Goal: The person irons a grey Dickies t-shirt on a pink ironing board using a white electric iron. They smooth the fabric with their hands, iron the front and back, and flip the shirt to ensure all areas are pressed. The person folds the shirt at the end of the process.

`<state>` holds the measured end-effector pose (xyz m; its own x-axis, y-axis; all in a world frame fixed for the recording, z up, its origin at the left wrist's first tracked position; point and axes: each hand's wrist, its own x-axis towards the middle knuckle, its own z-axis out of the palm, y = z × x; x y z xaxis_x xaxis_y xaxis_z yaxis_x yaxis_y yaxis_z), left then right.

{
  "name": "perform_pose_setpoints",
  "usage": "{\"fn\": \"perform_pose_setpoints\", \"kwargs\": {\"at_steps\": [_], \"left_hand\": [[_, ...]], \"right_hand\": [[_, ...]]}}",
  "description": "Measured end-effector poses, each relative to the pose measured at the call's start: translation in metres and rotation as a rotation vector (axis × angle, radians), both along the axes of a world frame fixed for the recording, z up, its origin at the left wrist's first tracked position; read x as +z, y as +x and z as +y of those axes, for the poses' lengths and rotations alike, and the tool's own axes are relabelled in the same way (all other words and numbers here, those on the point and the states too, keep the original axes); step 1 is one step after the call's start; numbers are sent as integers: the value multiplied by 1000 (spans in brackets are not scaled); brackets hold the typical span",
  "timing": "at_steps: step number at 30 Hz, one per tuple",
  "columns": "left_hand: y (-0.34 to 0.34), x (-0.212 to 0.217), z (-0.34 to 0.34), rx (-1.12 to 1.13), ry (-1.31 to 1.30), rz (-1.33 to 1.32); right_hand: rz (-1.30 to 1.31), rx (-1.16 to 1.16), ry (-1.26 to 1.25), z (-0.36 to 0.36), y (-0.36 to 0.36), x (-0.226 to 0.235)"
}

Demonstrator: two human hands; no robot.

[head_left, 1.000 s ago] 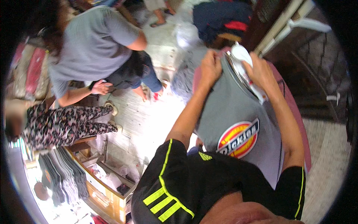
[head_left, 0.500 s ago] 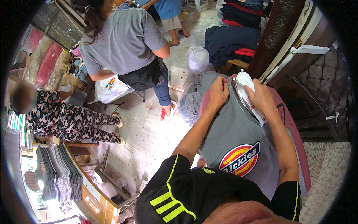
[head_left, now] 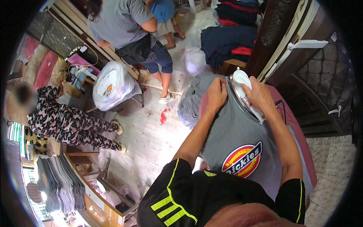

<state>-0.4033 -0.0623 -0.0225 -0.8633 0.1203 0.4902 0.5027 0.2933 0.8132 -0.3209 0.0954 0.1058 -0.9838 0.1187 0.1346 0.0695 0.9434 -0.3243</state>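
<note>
A grey T-shirt with a round red and yellow print is spread over a pink-covered ironing board. My right hand is closed around the handle of a white clothes iron, which rests on the far right part of the shirt along its neckline. My left hand is just left of the iron, fingers curled and pinching the shirt's far edge. The iron's soleplate is mostly hidden under its body.
Crumpled grey cloth lies beyond the board's left side. Folded navy and red garments are stacked ahead, by a dark wooden door post. A plastic-wrapped bundle rests on a stool. Two people stand at the left and far left.
The person in the grey shirt has stepped away from the bundle, toward the doorway. My hands and the iron stay almost in place on the shirt; the view has shifted slightly.
</note>
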Motion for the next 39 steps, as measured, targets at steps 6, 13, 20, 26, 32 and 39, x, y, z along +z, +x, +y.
{"fn": "perform_pose_setpoints", "kwargs": {"at_steps": [6,13,20,26,32,39], "left_hand": [[-3,-7,1,43,-12,47],[-5,-15,6,15,18,-38],[-6,-12,4,4,-18,0],[-8,-9,6,-6,10,-19],[-9,-11,0,-3,-16,-41],[-19,-13,5,-13,-67,74]], "right_hand": [[12,13,-17,1,-5,-7],[-26,-20,-59,5,-8,-14],[-59,-15,-94,1,-7,-3],[-31,-14,-75,4,-10,-5],[-53,-2,-93,1,-15,-7],[50,66,-211,50,-11,-18]]}}
